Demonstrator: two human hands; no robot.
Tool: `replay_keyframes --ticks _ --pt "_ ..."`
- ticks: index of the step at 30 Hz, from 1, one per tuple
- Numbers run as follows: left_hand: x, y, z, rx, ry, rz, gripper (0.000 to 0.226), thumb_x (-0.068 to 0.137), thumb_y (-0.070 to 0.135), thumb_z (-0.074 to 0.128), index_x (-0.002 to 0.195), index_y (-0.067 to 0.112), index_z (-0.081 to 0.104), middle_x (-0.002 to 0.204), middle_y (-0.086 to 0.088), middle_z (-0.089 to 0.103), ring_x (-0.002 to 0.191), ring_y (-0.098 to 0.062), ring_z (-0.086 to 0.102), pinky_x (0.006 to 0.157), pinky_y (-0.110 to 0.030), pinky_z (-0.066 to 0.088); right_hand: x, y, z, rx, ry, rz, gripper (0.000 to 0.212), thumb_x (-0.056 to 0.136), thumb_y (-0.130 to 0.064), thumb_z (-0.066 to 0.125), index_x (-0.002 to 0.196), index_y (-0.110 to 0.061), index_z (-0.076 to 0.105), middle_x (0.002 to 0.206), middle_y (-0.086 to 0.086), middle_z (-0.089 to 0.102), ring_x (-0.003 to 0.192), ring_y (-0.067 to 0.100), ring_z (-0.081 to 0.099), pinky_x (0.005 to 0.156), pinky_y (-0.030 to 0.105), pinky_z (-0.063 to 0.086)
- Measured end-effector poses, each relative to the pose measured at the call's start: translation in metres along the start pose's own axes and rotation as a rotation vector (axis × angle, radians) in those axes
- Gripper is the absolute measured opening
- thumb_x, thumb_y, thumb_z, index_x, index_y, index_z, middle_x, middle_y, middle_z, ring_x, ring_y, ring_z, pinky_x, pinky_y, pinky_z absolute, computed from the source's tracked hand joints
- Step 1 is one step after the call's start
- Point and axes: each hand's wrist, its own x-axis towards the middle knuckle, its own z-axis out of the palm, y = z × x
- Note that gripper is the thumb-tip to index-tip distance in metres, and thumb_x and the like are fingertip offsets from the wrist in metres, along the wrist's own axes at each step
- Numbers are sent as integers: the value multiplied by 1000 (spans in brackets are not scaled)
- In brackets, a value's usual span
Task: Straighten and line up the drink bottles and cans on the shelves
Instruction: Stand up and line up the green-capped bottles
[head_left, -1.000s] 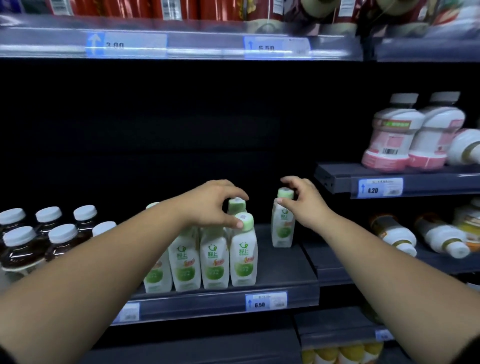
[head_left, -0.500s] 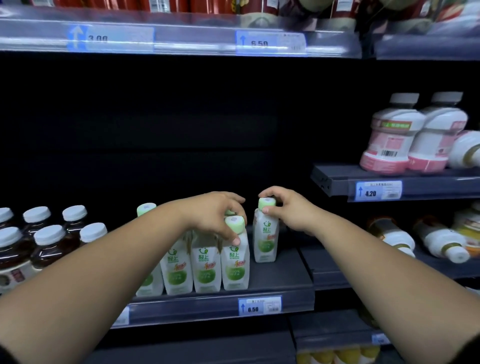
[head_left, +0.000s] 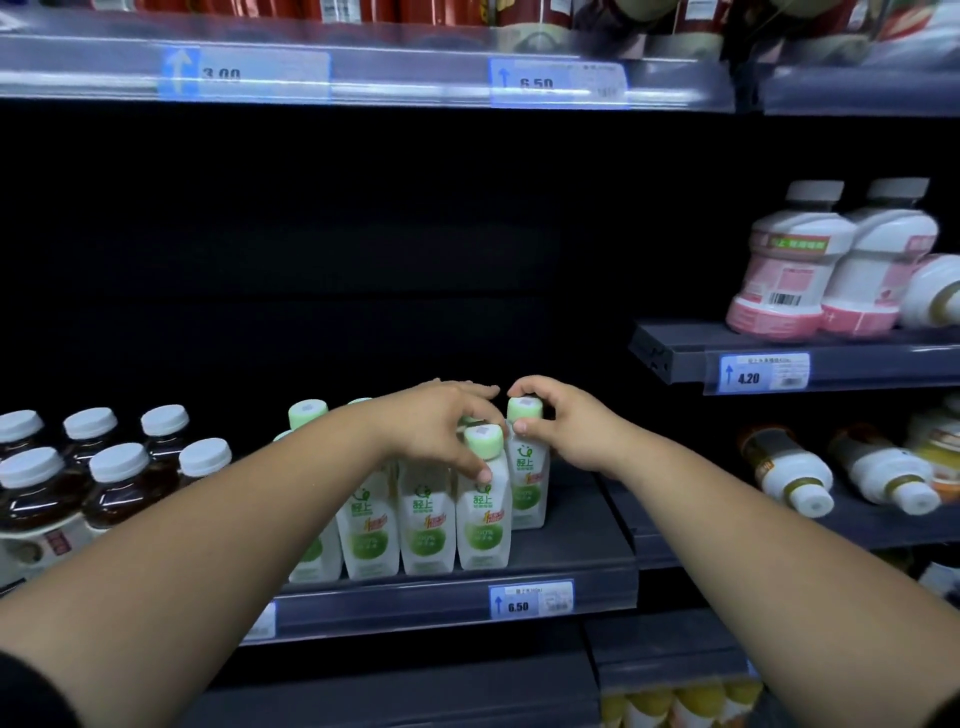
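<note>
Several white bottles with green caps and green labels stand in rows on a dark shelf (head_left: 571, 556). My right hand (head_left: 563, 431) pinches the green cap of the rightmost bottle (head_left: 530, 493), which stands just behind and to the right of the front-row end bottle (head_left: 483, 525). My left hand (head_left: 441, 426) curls over the tops of the bottles beside it, its thumb on the front end bottle's neck. Part of the rows is hidden by my left forearm.
Dark tea bottles with white caps (head_left: 111, 467) stand at the left. On a higher shelf at the right stand two pink-and-white bottles (head_left: 789, 265). Below them white bottles (head_left: 795, 478) lie on their sides. A 6.50 price tag (head_left: 530, 600) marks the shelf edge.
My right hand has slid the lone green-capped bottle leftwards until it sits against the group. My left hand has stayed on the tops of the grouped bottles.
</note>
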Motion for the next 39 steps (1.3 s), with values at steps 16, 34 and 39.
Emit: replay_keyframes --ticks 16,34,39 --pt "-76 -71 -8 307 -3 -212 126 51 97 47 155 43 1 166 3 4 151 -18 13 121 -50 9 10 -83 60 -754 -231 -59 96 76 -89 37 156 -45 7 166 -10 12 153 20 0 121 56 -4" --pt "-74 -67 -8 365 -13 -206 125 59 89 58 157 35 2 165 0 9 149 -22 21 117 -45 18 0 -84 67 -794 -213 -18 103 68 -87 54 154 -48 13 161 -4 31 154 19 2 122 50 -2" --pt "-76 -65 -9 368 14 -201 122 61 90 55 157 37 2 166 -2 8 150 -23 17 119 -48 17 -5 -89 68 -851 -176 -17 103 70 -88 51 155 -46 12 166 -7 13 153 21 0 121 55 -6"
